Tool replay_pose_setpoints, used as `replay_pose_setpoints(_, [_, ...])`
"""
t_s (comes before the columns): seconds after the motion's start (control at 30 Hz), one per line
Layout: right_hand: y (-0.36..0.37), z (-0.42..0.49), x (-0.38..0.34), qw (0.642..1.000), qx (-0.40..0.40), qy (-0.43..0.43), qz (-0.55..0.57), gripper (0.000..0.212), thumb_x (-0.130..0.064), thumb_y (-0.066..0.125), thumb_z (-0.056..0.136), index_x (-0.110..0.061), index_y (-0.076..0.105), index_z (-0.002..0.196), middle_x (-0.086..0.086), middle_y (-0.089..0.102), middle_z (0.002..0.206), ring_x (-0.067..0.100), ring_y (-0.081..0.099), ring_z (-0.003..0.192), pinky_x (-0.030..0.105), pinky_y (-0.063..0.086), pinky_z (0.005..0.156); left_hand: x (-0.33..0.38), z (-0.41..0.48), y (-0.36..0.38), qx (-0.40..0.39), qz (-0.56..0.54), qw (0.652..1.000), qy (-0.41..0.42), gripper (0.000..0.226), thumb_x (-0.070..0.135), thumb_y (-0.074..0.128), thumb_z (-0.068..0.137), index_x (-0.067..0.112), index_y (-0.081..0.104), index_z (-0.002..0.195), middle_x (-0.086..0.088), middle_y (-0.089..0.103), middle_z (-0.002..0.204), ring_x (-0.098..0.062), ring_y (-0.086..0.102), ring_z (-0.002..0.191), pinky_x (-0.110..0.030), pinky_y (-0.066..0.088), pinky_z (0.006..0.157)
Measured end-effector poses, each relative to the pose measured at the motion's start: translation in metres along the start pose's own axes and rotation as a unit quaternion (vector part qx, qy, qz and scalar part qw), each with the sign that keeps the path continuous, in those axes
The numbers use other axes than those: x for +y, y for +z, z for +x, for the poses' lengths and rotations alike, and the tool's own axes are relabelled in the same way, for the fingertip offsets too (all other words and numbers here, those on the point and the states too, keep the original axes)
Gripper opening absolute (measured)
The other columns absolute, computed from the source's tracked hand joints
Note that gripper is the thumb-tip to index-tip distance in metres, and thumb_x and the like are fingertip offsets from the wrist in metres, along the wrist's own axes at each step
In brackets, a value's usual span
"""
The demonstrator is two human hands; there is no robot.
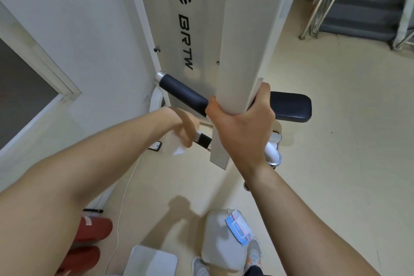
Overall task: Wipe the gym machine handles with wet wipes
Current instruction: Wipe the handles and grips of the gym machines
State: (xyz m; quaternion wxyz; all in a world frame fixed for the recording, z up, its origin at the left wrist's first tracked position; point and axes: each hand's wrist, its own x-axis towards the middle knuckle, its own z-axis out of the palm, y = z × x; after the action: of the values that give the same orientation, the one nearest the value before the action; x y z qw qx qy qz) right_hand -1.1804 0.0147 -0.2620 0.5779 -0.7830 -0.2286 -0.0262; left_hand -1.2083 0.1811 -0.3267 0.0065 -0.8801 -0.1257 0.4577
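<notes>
My right hand (243, 122) grips the lower end of a white machine arm (237, 56) that runs up the middle of the view. My left hand (187, 129), blurred, holds a white wet wipe (177, 144) closed around a short black handle (203, 140) just left of that arm. A longer black foam handle (182, 93) with a silver end cap slants above my left hand. A blue-and-white pack of wet wipes (238, 227) lies on a white container (220, 238) on the floor near my feet.
A black padded seat (291, 106) sticks out to the right behind the arm. The white machine tower with black lettering (186, 42) stands behind. Red cylinders (94, 229) lie at lower left, beside a white cable (122, 206). Stairs and metal rails (363, 0) are at upper right.
</notes>
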Motion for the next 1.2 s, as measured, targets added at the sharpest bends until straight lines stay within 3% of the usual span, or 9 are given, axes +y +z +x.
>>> replay_pose_setpoints(0.2, [0.0, 0.003, 0.002, 1.0, 0.013, -0.001, -0.011, 0.056, -0.048, 0.077, 0.058, -0.02, 0.044, 0.093, -0.008, 0.058, 0.073, 0.018, 0.06, 0.066, 0.039, 0.053, 0.058, -0.008, 0.03, 0.052, 0.346, 0.023, 0.937, -0.035, 0.01, 0.029, 0.052, 0.091, 0.021, 0.059, 0.089, 0.004, 0.06, 0.075, -0.017, 0.052, 0.061, -0.027, 0.033, 0.057])
replay_pose_setpoints(0.3, [-0.001, 0.005, 0.006, 1.0, 0.017, 0.003, -0.023, 0.057, -0.049, 0.074, 0.057, -0.021, 0.043, 0.095, -0.006, 0.06, 0.074, 0.023, 0.061, 0.068, 0.041, 0.054, 0.06, 0.02, 0.038, 0.061, 0.419, -0.004, 0.907, -0.032, 0.021, 0.017, 0.049, 0.087, 0.021, 0.043, 0.068, 0.005, 0.052, 0.068, -0.027, 0.062, 0.068, -0.028, 0.041, 0.061])
replay_pose_setpoints(0.4, [-0.002, 0.008, 0.006, 0.999, 0.027, 0.0, -0.028, 0.057, -0.048, 0.075, 0.057, -0.02, 0.043, 0.096, -0.006, 0.059, 0.075, 0.023, 0.061, 0.068, 0.041, 0.054, 0.06, 0.045, 0.029, 0.038, 0.371, -0.026, 0.928, 0.004, 0.027, 0.021, 0.05, 0.089, 0.022, 0.036, 0.066, 0.0, 0.055, 0.075, -0.032, 0.064, 0.078, -0.033, 0.052, 0.069])
replay_pose_setpoints(0.57, [0.0, 0.003, 0.005, 1.0, 0.009, -0.005, -0.026, 0.057, -0.049, 0.076, 0.059, -0.02, 0.044, 0.097, -0.008, 0.059, 0.074, 0.02, 0.062, 0.068, 0.039, 0.055, 0.059, 0.038, 0.009, -0.004, 0.044, -0.044, 0.996, 0.057, 0.022, 0.029, 0.059, 0.094, 0.017, 0.061, 0.113, -0.002, 0.057, 0.095, -0.026, 0.056, 0.093, -0.035, 0.049, 0.084])
replay_pose_setpoints(0.67, [0.002, -0.001, 0.003, 1.0, 0.009, -0.005, -0.027, 0.056, -0.049, 0.077, 0.059, -0.02, 0.044, 0.093, -0.009, 0.058, 0.069, 0.015, 0.061, 0.064, 0.037, 0.054, 0.057, 0.025, 0.006, -0.003, -0.035, -0.042, 0.997, 0.048, 0.028, 0.028, 0.061, 0.091, 0.013, 0.061, 0.114, -0.003, 0.06, 0.105, -0.024, 0.057, 0.096, -0.037, 0.048, 0.091])
replay_pose_setpoints(0.83, [0.005, 0.0, 0.003, 1.0, 0.007, -0.004, -0.022, 0.056, -0.048, 0.078, 0.059, -0.02, 0.044, 0.094, -0.008, 0.059, 0.073, 0.017, 0.062, 0.066, 0.038, 0.055, 0.058, -0.032, 0.023, 0.046, 0.27, 0.041, 0.962, -0.001, 0.016, 0.036, 0.057, 0.09, 0.02, 0.06, 0.094, 0.005, 0.058, 0.076, -0.012, 0.051, 0.061, -0.026, 0.037, 0.053])
replay_pose_setpoints(1.0, [0.005, 0.0, 0.002, 0.999, 0.014, -0.001, -0.031, 0.056, -0.048, 0.077, 0.061, -0.02, 0.043, 0.097, -0.009, 0.059, 0.075, 0.019, 0.062, 0.069, 0.041, 0.056, 0.061, -0.001, 0.03, 0.061, 0.403, 0.025, 0.915, -0.005, 0.023, 0.032, 0.051, 0.092, 0.023, 0.046, 0.071, 0.005, 0.05, 0.069, -0.021, 0.055, 0.062, -0.028, 0.036, 0.057])
replay_pose_setpoints(1.1, [0.002, 0.001, 0.004, 0.999, 0.008, 0.01, -0.029, 0.057, -0.05, 0.075, 0.06, -0.022, 0.043, 0.097, -0.008, 0.06, 0.076, 0.022, 0.063, 0.071, 0.043, 0.056, 0.063, 0.039, 0.019, 0.047, 0.385, -0.03, 0.922, 0.033, 0.035, 0.025, 0.049, 0.089, 0.02, 0.028, 0.061, 0.001, 0.047, 0.071, -0.031, 0.063, 0.077, -0.033, 0.048, 0.066])
replay_pose_setpoints(1.2, [-0.003, 0.003, 0.005, 1.0, 0.003, 0.003, -0.025, 0.057, -0.05, 0.075, 0.059, -0.021, 0.044, 0.097, -0.006, 0.061, 0.078, 0.025, 0.063, 0.073, 0.043, 0.055, 0.063, 0.048, 0.008, 0.018, 0.192, 0.0, 0.979, 0.066, 0.021, 0.033, 0.059, 0.089, 0.021, 0.049, 0.076, 0.001, 0.052, 0.082, -0.029, 0.063, 0.093, -0.037, 0.053, 0.084])
